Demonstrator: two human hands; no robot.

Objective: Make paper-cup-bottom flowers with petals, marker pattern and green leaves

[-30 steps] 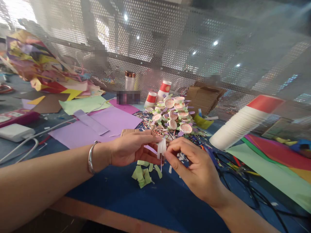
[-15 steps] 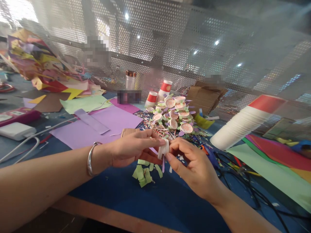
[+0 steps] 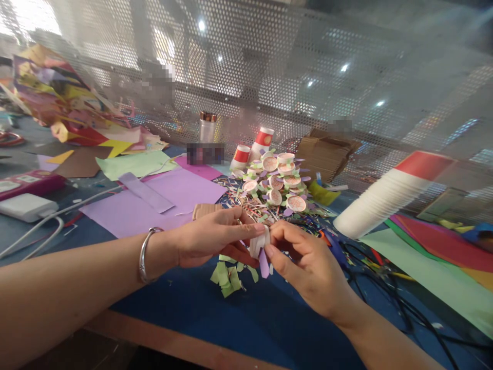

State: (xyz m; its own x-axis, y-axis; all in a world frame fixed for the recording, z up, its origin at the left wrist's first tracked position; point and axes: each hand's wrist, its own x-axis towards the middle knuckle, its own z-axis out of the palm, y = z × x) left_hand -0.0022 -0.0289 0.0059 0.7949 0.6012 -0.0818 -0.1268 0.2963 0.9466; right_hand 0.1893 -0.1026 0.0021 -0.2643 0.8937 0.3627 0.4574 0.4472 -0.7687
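White piece: A small white paper piece (image 3: 257, 243) is held up over the blue surface (image 3: 277, 329), in from the middle of its front edge, between two bare hands.
Left hand: The left hand (image 3: 219, 234) pinches the piece, thumb on top, fingers curled beneath; a light grip should spare its thin wall from creasing.
Right hand: The right hand (image 3: 304, 259) pinches the opposite side with thumb and forefinger; whether it also grips the tab cannot be told.
Purple tab: A purple tab (image 3: 264, 265) hangs from the piece toward the front edge; steady, flat pressure where it meets the white paper would probably hold it straight.
Green slips: Loose green slips (image 3: 227, 278) lie below the hands, nearer the front edge; high wrists would leave them undisturbed.
Pile: Toward the back edge, a pile of cup bottoms (image 3: 275, 182) bristles with green and purple tabs, a likely guide for spacing.
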